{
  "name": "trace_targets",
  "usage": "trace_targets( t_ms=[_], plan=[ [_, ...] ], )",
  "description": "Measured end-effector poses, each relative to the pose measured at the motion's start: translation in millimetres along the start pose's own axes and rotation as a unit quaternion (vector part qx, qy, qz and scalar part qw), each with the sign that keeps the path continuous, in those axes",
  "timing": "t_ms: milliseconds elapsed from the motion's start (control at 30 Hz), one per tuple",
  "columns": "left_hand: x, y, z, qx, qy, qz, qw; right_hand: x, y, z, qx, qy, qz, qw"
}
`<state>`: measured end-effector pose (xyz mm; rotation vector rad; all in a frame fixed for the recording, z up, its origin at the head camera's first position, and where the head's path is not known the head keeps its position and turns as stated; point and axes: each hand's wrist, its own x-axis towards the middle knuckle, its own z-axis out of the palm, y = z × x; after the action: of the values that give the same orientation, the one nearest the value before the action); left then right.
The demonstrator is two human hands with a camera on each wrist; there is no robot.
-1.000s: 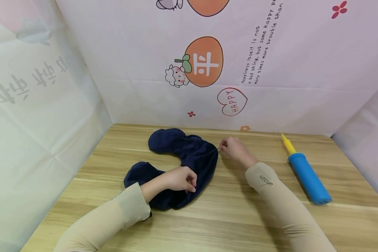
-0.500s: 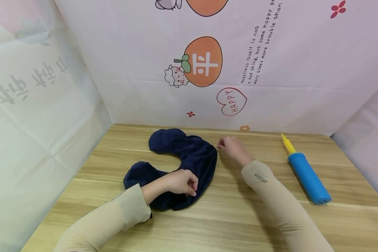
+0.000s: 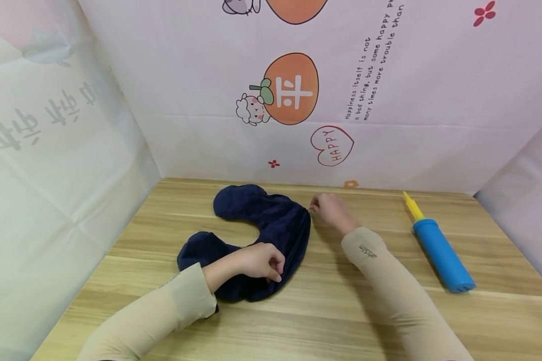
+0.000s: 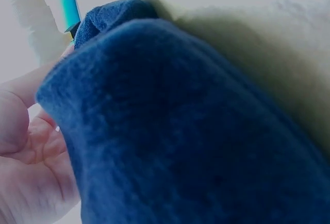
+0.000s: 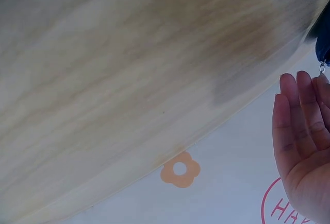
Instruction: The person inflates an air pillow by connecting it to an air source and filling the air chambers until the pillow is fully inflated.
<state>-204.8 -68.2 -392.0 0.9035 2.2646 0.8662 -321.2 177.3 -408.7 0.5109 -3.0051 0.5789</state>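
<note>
A dark navy, plush U-shaped neck pillow [image 3: 275, 215] lies on the table, soft and wrinkled, its opening toward the left. My left hand [image 3: 262, 259] reaches over its near arm and pinches the cloth close to the outer edge. In the left wrist view the pillow's navy cloth [image 4: 170, 121] hides most of those fingers. At the pillow's right-hand curve, my right hand [image 3: 331, 210] pinches a small metal zipper pull [image 5: 323, 68] between thumb and finger. The right wrist view shows the other fingers extended beside it.
A blue hand pump [image 3: 443, 255] with a yellow nozzle [image 3: 413, 205] lies on the right of the wooden table [image 3: 325, 311]. Printed cloth walls [image 3: 198, 135] stand along the back and both sides.
My right hand has shifted slightly left and away along the pillow's outer edge with the zipper pull. The left hand stays nearly where it was, on the cloth.
</note>
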Motion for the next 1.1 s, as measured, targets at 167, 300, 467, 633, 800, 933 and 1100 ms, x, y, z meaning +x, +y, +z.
trace_targets(
  t_ms=[167, 300, 467, 633, 800, 933, 1100],
  plan=[
    [-0.1, 1.0, 0.4, -0.001, -0.004, 0.004, 1.0000, 2.7, -1.0, 1.7, -0.006, 0.004, -0.001, 1.000],
    [-0.2, 1.8, 0.4, -0.003, -0.012, 0.002, 0.9999, 5.3, -2.5, 3.0, -0.008, 0.010, 0.002, 1.000],
    [-0.7, 3.2, -0.1, -0.005, -0.018, 0.004, 0.9998, 7.8, -4.5, 3.6, -0.005, 0.010, 0.007, 1.000],
    [-0.8, 2.9, -0.8, -0.003, -0.020, 0.007, 0.9998, 9.7, -6.9, 3.4, 0.001, 0.008, 0.008, 1.000],
    [-0.8, 3.9, -2.0, -0.005, -0.030, 0.013, 0.9994, 12.8, -8.2, 5.2, -0.002, 0.005, 0.011, 1.000],
    [-1.3, 5.1, -3.3, -0.006, -0.033, 0.016, 0.9993, 14.4, -11.1, 7.3, -0.007, 0.009, 0.015, 1.000],
    [-1.6, 5.6, -4.5, 0.000, -0.028, 0.017, 0.9995, 14.7, -13.0, 9.6, -0.010, 0.017, 0.014, 1.000]
  ],
)
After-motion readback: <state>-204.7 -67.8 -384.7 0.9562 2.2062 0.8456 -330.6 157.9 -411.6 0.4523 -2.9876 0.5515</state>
